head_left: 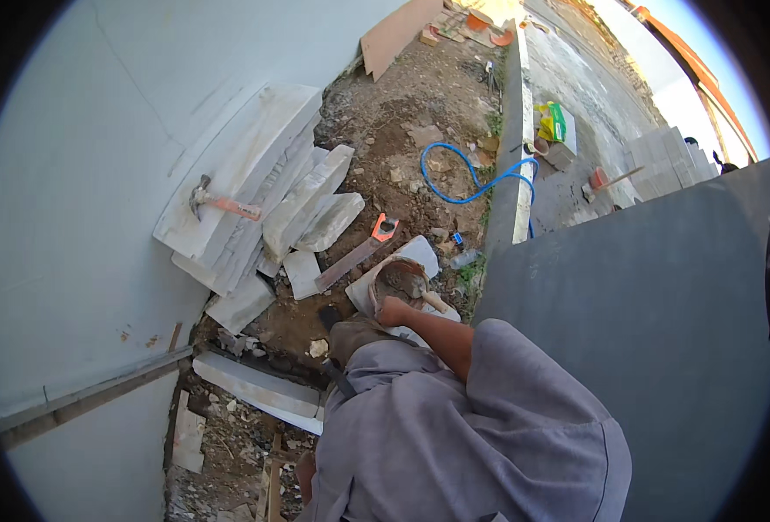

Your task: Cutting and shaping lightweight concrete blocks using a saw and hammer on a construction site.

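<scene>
My right hand [393, 311] is closed at the near rim of a bucket [373, 291]. Grey-brown mortar [400, 280] shows inside it; whether a tool is also in the fist is hidden. Beside the bucket, to the right of my fist, lies a pale handle-like piece [438, 302]. Only a sliver of my left hand or arm [305, 474] appears at the lower left beside my shirt, its fingers out of sight. A handsaw [350, 264] with an orange handle lies left of the bucket, its blade pointing toward me.
White blocks and slabs [272, 130] lean in a stack against the left wall, with a hammer [221, 202] on top. A blue hose [454, 200] loops over the low wall [515, 130]. A dark grey wall [628, 322] closes the right side. Rubble litters the soil.
</scene>
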Tool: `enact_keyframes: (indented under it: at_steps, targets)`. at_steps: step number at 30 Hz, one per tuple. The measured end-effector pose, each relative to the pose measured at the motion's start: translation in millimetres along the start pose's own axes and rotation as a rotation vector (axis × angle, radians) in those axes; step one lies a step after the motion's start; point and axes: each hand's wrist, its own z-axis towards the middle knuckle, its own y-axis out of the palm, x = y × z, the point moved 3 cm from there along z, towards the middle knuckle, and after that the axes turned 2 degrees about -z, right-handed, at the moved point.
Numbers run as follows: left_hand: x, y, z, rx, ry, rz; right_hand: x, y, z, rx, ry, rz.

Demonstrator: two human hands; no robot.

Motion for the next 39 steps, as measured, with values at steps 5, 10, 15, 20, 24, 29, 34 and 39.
enact_keyframes:
  at_steps: [5, 10, 15, 20, 24, 29, 34, 39]
  targets:
    - [121.9, -62.3, 38.0, 0.034, -0.001, 0.01, 57.1, 11.1, -69.9, -0.102, 0.202, 0.071]
    - [262.2, -11.2, 33.2, 0.028, 0.253, 0.014, 62.8, 31.1, -75.8, -0.05, 0.224, 0.088]
    - [327.1, 73.8, 23.6, -0.116, 0.3, 0.203, 39.6, 8.3, -37.6, 0.099, 0.198, 0.315]
    - [305.7, 77.1, 46.0, -0.21, 0.182, 0.422, 8.6, -47.2, -19.5, 0.301, 0.176, 0.555]
    - [297.4, 53.3, 74.5, -0.208, 0.044, 0.566, 12.0, -59.3, -32.6, 0.391, 0.244, 0.503]
    - [323.0, 38.2, 104.7, -0.115, 0.006, 0.58, 29.4, -34.4, -80.0, 0.354, 0.401, 0.46]
    - [368.4, 78.8, 116.0, -0.239, 0.138, 0.445, 85.0, 13.5, -144.0, 0.354, 0.574, 0.534]
    - [379.5, 116.0, 116.1, -0.302, 0.183, 0.386, 122.6, -15.5, -151.1, 0.431, 0.441, 0.651]
